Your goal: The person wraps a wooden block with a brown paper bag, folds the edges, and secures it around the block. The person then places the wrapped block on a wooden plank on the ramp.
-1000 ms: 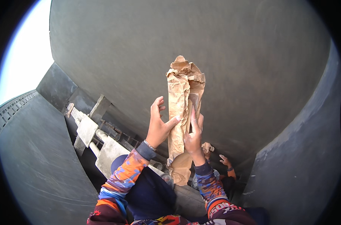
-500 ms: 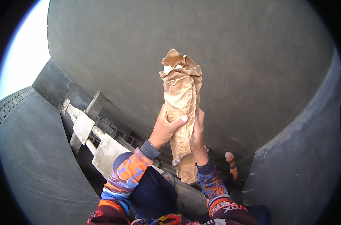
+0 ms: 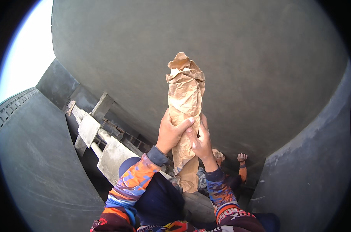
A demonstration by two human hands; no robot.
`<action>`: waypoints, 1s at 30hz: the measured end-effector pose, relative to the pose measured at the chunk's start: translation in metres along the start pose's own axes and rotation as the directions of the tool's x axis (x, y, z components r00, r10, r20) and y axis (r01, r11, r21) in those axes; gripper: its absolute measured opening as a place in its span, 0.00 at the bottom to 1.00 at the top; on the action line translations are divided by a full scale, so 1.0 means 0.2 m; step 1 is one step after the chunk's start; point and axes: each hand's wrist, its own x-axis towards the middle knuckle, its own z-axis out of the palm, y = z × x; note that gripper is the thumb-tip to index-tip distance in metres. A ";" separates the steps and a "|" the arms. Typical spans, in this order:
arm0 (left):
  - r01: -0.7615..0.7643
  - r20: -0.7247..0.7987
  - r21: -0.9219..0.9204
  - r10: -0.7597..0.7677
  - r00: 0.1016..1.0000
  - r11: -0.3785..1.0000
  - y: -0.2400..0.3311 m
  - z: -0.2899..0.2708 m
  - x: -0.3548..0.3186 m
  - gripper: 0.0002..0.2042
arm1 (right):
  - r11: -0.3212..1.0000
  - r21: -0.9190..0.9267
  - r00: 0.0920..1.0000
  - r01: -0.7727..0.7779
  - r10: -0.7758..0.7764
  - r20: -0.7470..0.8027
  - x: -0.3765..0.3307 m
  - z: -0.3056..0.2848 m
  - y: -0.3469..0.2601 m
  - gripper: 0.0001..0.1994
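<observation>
Fingers of the left hand (image 3: 170, 133) and right hand (image 3: 199, 142) are wrapping tight around a crumpled brown paper bag (image 3: 185, 96), standing upright at picture centre. Another person's raised hand (image 3: 242, 157) is showing at four o'clock, beside the grey wall (image 3: 260, 69).

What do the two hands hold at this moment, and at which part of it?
Both hands grip a long, crumpled brown paper bag around its middle: the left hand wraps its left side, the right hand its right side.
</observation>
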 end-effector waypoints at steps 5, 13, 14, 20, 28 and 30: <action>0.028 0.021 -0.102 -0.026 0.999 0.994 -0.02 0.01 0.01 0.28 | 0.998 0.048 0.994 0.035 -0.030 -0.101 0.01 0.01 -0.02 0.18; -0.040 0.059 -0.089 0.045 0.997 0.995 -0.01 0.01 0.02 0.30 | 0.999 -0.042 0.982 -0.011 0.003 -0.187 -0.04 0.02 0.05 0.14; -0.034 0.073 -0.104 0.042 0.996 0.994 -0.01 0.00 0.01 0.30 | 0.998 -0.015 0.986 -0.064 0.061 -0.153 -0.05 0.00 0.07 0.14; -0.003 0.024 -0.073 0.005 1.000 0.997 -0.01 0.00 0.00 0.27 | 0.988 0.134 0.988 -0.076 0.093 -0.126 -0.04 -0.02 0.11 0.10; -0.032 -0.105 -0.184 0.013 0.994 0.982 -0.02 0.02 0.02 0.24 | 0.988 0.104 0.968 -0.119 0.138 -0.208 -0.01 -0.03 -0.11 0.38; -0.034 -0.115 -0.181 0.014 0.993 0.983 -0.01 0.03 0.02 0.24 | 0.985 -0.170 0.995 0.014 -0.030 -0.093 -0.03 0.00 -0.14 0.45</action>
